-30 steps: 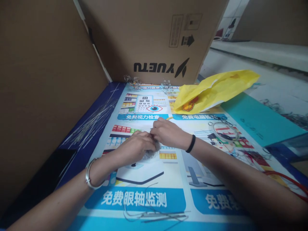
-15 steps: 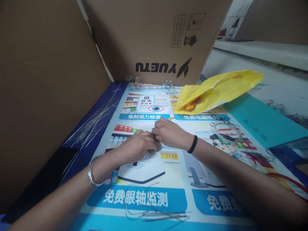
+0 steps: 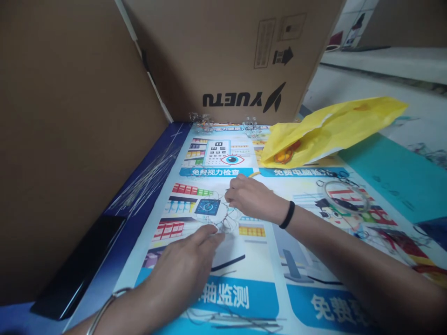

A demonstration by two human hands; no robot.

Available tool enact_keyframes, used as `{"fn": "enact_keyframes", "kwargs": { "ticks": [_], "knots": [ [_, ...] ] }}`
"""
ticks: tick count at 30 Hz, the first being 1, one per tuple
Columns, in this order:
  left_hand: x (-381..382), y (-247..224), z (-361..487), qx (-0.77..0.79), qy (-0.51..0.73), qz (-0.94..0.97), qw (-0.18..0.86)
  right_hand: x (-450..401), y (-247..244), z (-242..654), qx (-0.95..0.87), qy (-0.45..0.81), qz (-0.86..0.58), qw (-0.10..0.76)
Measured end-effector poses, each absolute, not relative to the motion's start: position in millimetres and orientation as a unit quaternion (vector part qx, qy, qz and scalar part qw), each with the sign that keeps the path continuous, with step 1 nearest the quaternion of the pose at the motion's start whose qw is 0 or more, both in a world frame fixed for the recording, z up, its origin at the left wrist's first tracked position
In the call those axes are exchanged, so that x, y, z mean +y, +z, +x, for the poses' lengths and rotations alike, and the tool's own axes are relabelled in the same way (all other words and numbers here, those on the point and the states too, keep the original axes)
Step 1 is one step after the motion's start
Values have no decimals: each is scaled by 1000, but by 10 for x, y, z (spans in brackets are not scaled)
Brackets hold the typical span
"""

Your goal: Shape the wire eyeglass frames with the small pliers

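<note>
My right hand (image 3: 253, 197) is pinched closed at the edge of a loose tangle of thin wire (image 3: 228, 222), and appears to hold a thin wire of it. My left hand (image 3: 188, 263) is lower and to the left, just short of the tangle, with its fingers stretched forward and apart from the other hand. Nothing shows in its fingers, though their undersides are hidden. Under both hands lies a printed poster sheet (image 3: 258, 274). More cut wires (image 3: 237, 321) lie at the near edge.
Cardboard walls (image 3: 223, 56) stand behind and to the left. On the left are a bundle of thin straight wires (image 3: 146, 177) and a flat black object (image 3: 82, 265). A yellow bag (image 3: 342, 128), a clear ring-shaped coil (image 3: 345, 195) and a turquoise sheet (image 3: 394, 177) lie right. Small wire pieces (image 3: 251, 125) sit at the back.
My left hand has drawn back toward me and left, away from my right hand, uncovering the wire tangle. My right hand stays about where it was. The view has shifted slightly.
</note>
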State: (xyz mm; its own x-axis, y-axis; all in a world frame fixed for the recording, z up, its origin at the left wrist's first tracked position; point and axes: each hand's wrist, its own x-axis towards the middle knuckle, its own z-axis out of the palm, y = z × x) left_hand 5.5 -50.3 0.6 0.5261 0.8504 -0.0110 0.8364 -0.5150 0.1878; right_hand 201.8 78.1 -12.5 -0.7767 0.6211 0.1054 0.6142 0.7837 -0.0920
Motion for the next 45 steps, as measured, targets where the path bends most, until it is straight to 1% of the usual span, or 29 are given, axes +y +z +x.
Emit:
{"fn": "enact_keyframes", "kwargs": {
  "ticks": [4,15,28,37,45],
  "knots": [
    [-548,-94,163,490,21,871,33,768,-129,2017,-940,17,-331,73],
    [-583,-236,222,458,-21,887,-56,745,-106,2012,-940,3,-330,85],
    [-579,-255,210,439,-36,894,-85,739,-100,2008,-939,4,-334,78],
    [-620,-271,231,413,-54,899,-135,740,-99,2015,-940,12,-333,78],
    [-607,-251,234,413,-54,900,-128,760,-121,2007,-942,7,-329,73]
  ]
}}
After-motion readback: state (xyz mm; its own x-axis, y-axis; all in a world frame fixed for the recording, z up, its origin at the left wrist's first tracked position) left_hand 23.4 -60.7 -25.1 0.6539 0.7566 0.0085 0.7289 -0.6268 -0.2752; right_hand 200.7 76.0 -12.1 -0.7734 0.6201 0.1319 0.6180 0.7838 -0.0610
